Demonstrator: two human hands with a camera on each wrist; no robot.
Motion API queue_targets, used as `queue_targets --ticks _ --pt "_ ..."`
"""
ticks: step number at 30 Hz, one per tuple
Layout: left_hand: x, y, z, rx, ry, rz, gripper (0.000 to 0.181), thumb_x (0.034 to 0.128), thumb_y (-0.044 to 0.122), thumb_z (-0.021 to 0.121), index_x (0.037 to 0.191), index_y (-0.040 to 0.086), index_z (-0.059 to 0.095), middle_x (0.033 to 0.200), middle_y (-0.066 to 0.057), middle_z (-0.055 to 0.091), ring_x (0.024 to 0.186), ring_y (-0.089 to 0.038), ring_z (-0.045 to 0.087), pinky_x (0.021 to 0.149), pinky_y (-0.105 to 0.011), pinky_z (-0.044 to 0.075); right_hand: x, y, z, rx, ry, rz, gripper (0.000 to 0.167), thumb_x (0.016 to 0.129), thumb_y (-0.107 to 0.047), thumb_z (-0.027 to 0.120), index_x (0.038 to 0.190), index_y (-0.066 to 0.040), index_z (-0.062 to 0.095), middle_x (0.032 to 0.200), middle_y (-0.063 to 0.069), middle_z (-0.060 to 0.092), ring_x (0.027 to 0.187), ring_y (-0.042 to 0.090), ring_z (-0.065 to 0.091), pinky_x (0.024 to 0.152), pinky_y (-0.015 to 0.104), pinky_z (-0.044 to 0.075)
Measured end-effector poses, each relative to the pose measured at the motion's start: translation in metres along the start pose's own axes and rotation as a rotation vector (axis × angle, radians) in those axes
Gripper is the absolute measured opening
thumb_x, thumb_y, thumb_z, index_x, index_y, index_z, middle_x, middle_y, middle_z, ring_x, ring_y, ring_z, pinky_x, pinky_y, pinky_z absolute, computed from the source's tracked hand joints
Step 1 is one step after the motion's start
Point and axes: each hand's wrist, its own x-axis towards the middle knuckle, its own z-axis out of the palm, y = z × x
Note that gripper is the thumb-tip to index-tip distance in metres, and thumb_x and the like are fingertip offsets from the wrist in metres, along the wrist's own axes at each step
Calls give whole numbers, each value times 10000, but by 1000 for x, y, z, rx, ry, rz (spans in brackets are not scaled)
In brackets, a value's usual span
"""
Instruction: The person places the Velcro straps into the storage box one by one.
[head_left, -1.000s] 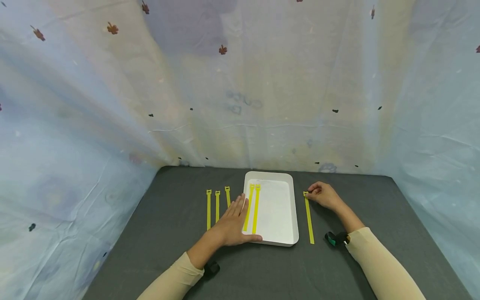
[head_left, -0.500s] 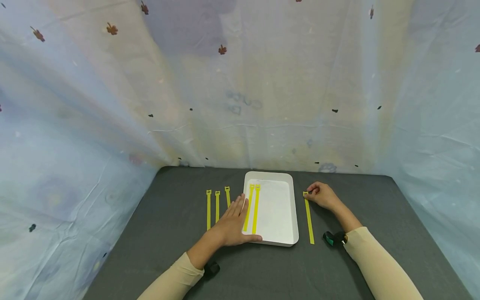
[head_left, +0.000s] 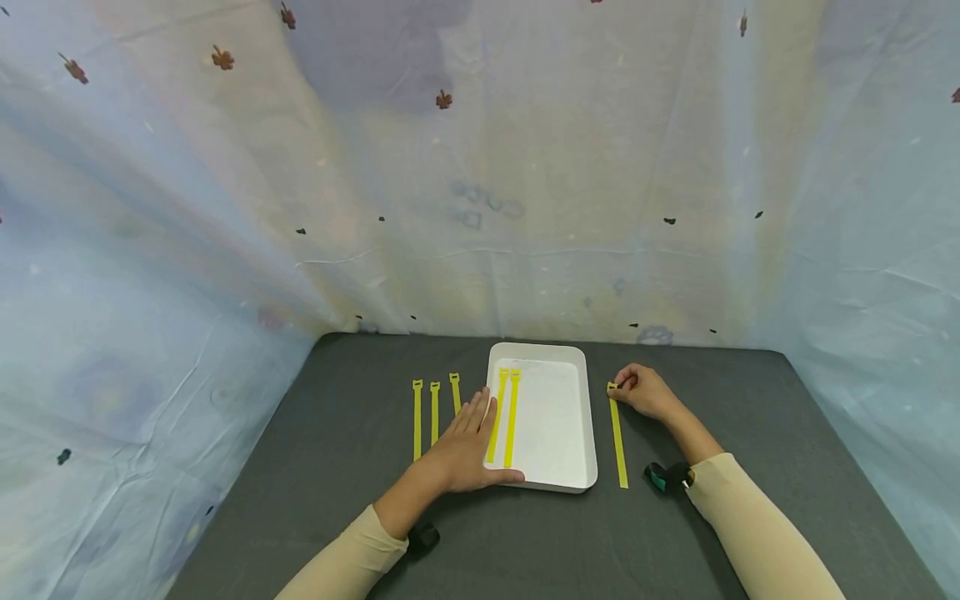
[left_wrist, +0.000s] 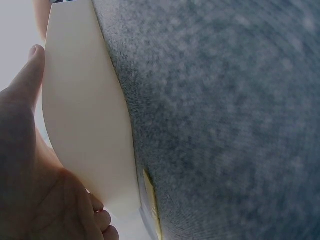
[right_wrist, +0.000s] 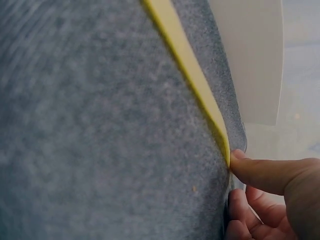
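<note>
A white tray [head_left: 555, 425] lies in the middle of the dark table, with two yellow cable straps [head_left: 512, 421] side by side in its left part. My left hand [head_left: 463, 454] rests on the tray's near left corner, fingers straight along the left side and thumb at the near edge. In the left wrist view that thumb touches the tray wall [left_wrist: 90, 100]. To the right of the tray, my right hand [head_left: 647, 392] pinches the slotted head of another yellow cable strap [head_left: 618, 442]. The right wrist view has the thumb [right_wrist: 270, 172] against the end of this strap [right_wrist: 195, 82].
Left of the tray, three more yellow straps [head_left: 417, 421] lie roughly parallel, partly covered by my left hand and forearm. A patterned curtain [head_left: 525, 167] hangs behind the dark table [head_left: 540, 550] and along both sides.
My right forearm has shifted very slightly to the left. The left hand, the tray and the straps look unmoved.
</note>
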Motion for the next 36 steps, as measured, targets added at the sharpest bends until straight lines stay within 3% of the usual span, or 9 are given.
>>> queue_targets --ticks 12,19,25,36 --pt "0 -1 0 -2 3 0 1351 844 895 625 1726 46 54 1805 -158 -45 1673 -313 -15 1338 -503 144 -2 -3 1 -2 12 3 174 1003 -121 774 997 40 711 837 99 643 706 185 527 631 319 450" --pt "0 0 -2 1 6 9 1339 857 878 632 1722 29 63 1805 -158 -48 1671 -336 6 1336 -509 148 -4 -6 -5 14 28 -9 159 1015 -98 756 1038 47 696 913 143 702 773 195 616 660 310 486" --pt "0 0 -2 8 11 14 1334 861 867 642 1719 20 72 1804 -165 -38 1670 -349 25 1334 -515 157 -3 -11 -10 64 55 -28 159 1024 -93 748 1058 36 661 897 157 716 776 268 690 638 307 521" --pt "-1 1 -3 -5 7 12 1338 853 875 641 1722 29 75 1804 -166 -39 1670 -345 20 1334 -510 162 -8 -28 -22 65 133 -147 172 1045 -129 734 1083 23 664 893 157 723 831 454 695 619 302 504"
